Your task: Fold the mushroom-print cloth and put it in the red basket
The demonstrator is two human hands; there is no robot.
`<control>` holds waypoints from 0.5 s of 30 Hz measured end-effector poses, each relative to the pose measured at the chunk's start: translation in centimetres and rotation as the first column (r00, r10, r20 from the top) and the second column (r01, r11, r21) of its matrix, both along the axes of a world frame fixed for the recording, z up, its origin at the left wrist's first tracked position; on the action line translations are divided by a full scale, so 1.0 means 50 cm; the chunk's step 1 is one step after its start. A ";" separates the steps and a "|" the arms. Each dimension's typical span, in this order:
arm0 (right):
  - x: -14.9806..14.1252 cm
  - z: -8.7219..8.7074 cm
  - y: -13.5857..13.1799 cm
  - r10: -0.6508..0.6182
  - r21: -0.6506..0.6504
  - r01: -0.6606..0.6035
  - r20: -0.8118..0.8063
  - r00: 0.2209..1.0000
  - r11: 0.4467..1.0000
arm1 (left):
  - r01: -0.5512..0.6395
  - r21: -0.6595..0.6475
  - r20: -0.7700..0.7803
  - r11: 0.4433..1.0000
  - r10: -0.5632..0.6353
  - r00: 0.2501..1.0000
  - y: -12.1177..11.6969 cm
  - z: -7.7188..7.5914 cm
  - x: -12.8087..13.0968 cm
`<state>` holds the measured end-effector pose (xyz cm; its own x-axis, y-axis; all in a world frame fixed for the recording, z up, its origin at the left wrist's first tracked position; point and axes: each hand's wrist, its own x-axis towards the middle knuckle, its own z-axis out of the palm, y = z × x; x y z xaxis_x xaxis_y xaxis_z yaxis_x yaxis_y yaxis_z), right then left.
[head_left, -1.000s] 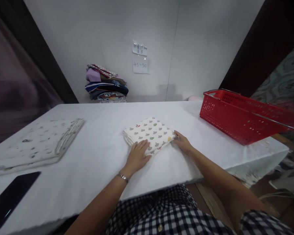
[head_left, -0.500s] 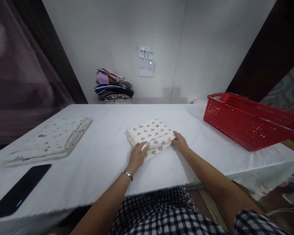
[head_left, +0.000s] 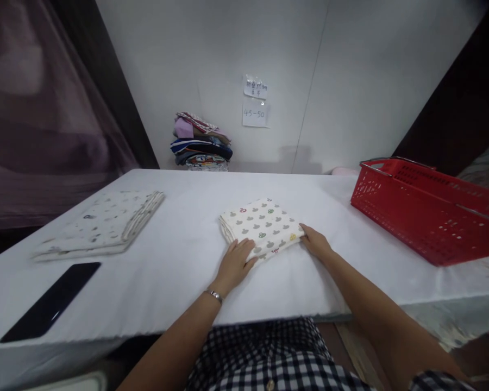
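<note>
A folded white cloth [head_left: 264, 225] with a print of grey, red, green and yellow mushrooms lies on the table between my hands. My left hand [head_left: 236, 263], with a metal bracelet at the wrist, grips its near left edge, fingers on top and thumb at the front. At the right corner, my right hand [head_left: 315, 240] pinches the cloth; its thumb and fingertips are partly hidden. The top layer lies fairly flat, and stacked layers show along the left edge.
Another folded patterned cloth [head_left: 106, 220] lies at the left, with a flat black slab [head_left: 51, 301] in front of it. A red plastic basket [head_left: 424, 209] stands at the right. Behind the white-covered table [head_left: 187, 217], a pile of folded fabrics [head_left: 201, 142] rests against the wall.
The near fold of the mushroom-print cloth, raised before, now lies flatter, with its front edge brought down. Both hands stay at the same edges. The whole view has shifted slightly.
</note>
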<state>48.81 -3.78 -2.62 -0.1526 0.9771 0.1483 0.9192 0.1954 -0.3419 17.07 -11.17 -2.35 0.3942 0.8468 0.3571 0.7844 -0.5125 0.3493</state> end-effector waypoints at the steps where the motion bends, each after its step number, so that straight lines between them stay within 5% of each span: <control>1: 0.002 -0.003 0.000 0.011 -0.001 -0.011 0.003 1.000 1.000 | -0.008 -0.002 0.000 1.000 0.008 1.000 -0.002 0.000 -0.001; 12: 0.018 -0.011 0.015 0.002 -0.024 -0.005 -0.135 0.991 1.000 | -0.045 -0.017 0.109 0.999 0.046 0.993 -0.021 0.000 0.005; 15: 0.016 0.003 0.005 0.034 0.097 -0.021 -0.134 0.990 0.995 | -0.156 -0.033 0.267 0.987 0.159 0.950 -0.038 -0.006 -0.004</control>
